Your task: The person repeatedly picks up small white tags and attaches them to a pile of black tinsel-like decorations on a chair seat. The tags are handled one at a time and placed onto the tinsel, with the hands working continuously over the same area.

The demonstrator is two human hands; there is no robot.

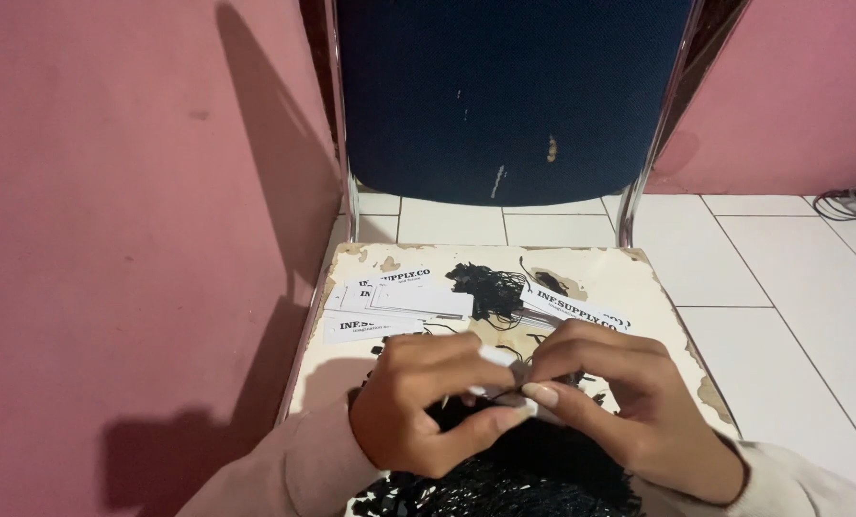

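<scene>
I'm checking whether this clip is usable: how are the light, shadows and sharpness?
Head view: dim, warm light from the right throws hard shadows of the chair onto the pink wall; left hand and right hand slightly soft; black threads lose detail; no glare.

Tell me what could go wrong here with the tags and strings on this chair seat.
1. The tag pile lies loose by the seat edge on the left; a nudge from the left hand might push tags to the floor.
2. The strings sit in a tangled bundle, so pulling one could drag others along or knot them.
3. Both hands, the right hand included, pinch a small tag closely; the thin string could slip out.
</scene>
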